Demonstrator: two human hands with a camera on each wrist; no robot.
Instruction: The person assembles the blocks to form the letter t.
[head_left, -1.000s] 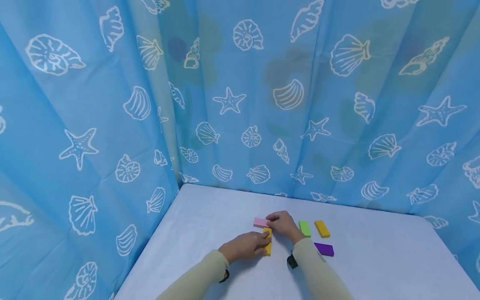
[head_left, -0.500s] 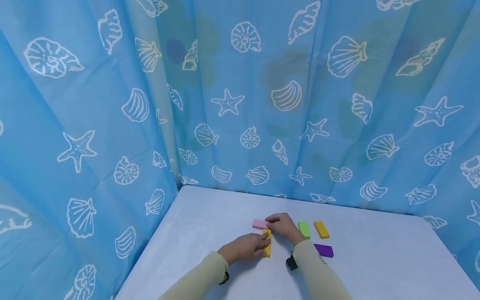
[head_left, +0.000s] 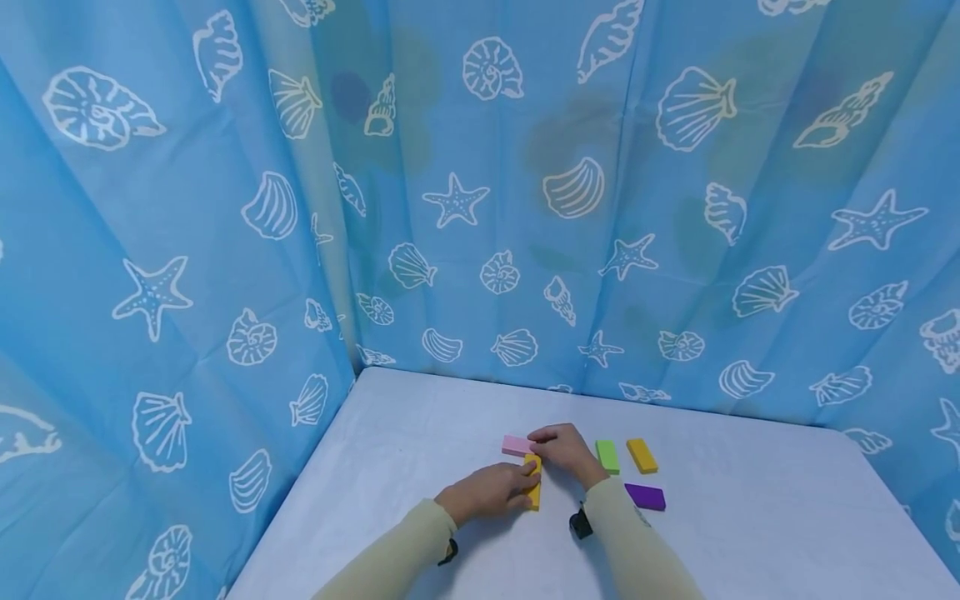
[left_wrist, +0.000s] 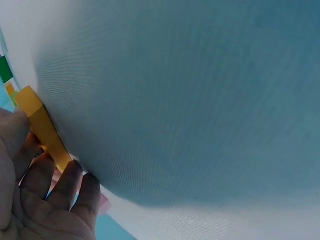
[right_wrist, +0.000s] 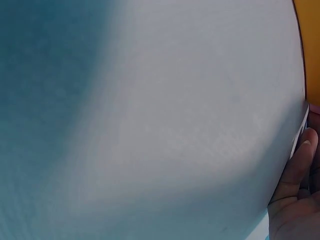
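In the head view, my left hand [head_left: 491, 490] holds a yellow rectangular block [head_left: 533, 496] lying lengthwise away from me on the white table. The left wrist view has my thumb near one end of that yellow block [left_wrist: 45, 130] and fingers along its side. A pink block [head_left: 515, 446] lies crosswise at its far end, the two forming a corner; whether they touch cannot be told. My right hand [head_left: 566, 452] grips the pink block's right end, which its fingers hide. At the right wrist view's edge, the fingers [right_wrist: 300, 160] sit just below the yellow block [right_wrist: 312, 50].
To the right of my right hand lie a light green block [head_left: 608, 457], another yellow block [head_left: 642, 457] and a purple block [head_left: 647, 497]. Blue shell-patterned curtains [head_left: 480, 225] stand behind and left of the white table [head_left: 750, 533].
Both hands stay on the same two blocks with hardly any movement. The whole head view shifts slightly.
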